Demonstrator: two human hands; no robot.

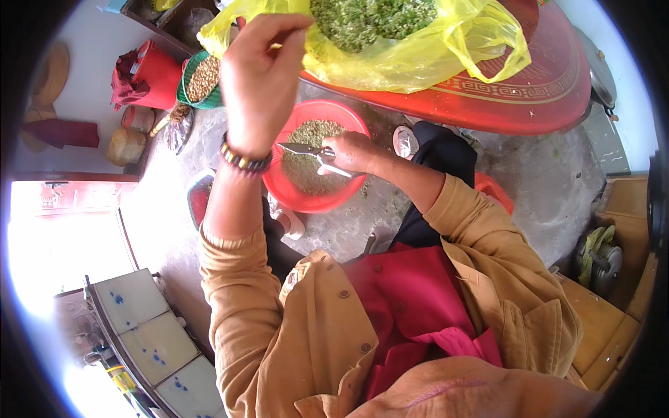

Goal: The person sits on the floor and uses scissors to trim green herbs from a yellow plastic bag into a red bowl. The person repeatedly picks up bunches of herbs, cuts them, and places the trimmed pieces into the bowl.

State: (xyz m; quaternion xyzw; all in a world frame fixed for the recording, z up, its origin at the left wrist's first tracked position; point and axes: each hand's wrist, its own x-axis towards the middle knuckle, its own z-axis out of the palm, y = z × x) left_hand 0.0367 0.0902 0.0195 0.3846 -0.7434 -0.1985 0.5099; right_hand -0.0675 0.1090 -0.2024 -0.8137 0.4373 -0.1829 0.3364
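My right hand [347,153] is closed around a pair of scissors [302,148] over a red plastic basin [320,205]. The blades point left and look closed. Chopped green plant bits [313,175] cover the bottom of the basin, which rests on the floor. My left hand [264,78], with a beaded bracelet at the wrist, is raised beside a yellow plastic bag [376,76]. Its fingers are bent close together at the bag's left side; whether they pinch anything is hidden. Green sprigs with small pale buds [373,21] fill the open bag.
The bag lies on a red table [502,104] with a patterned border. At left are a red bucket [157,78], a green basket [184,94] of brown nuts or beans, and a jar [138,119]. A tiled counter [149,339] stands lower left, wooden furniture [590,318] at right.
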